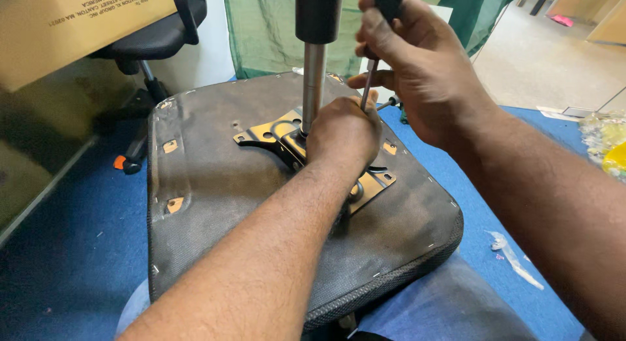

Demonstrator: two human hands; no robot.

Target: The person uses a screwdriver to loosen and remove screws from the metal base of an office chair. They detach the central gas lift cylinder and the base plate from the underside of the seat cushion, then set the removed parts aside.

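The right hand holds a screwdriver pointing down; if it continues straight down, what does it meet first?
Probably the black metal plate on the seat underside, beside the left hand. The right hand drives the screwdriver; its tip is hidden.

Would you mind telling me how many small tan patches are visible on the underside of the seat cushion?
3: one at the upper left, one at the lower left, and one right of the left hand, at. The arms may hide others.
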